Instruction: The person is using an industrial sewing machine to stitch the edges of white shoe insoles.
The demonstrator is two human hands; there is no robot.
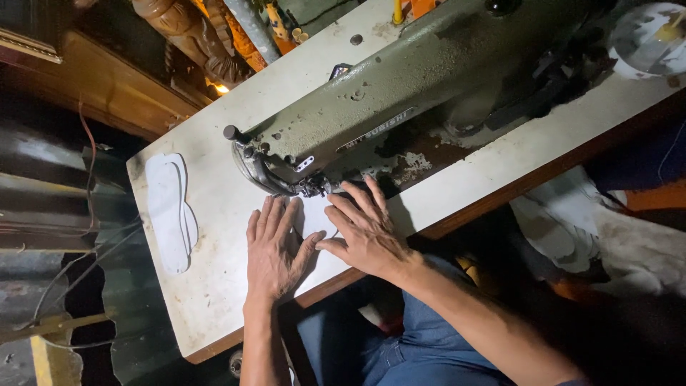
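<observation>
Both my hands lie flat on a white piece of material [314,218] under the needle of an olive-green sewing machine [400,93]. My left hand [275,250] presses the piece with fingers spread, pointing toward the machine head. My right hand [364,229] lies beside it, fingers spread, its fingertips close to the presser foot [314,187]. The piece is mostly hidden under my hands.
A stack of white sole-shaped cutouts [170,211] lies on the worn white table [214,286] to the left. A white bowl [647,39] sits at the far right corner. Corrugated metal sheets stand to the left, white cloth lies below the table at right.
</observation>
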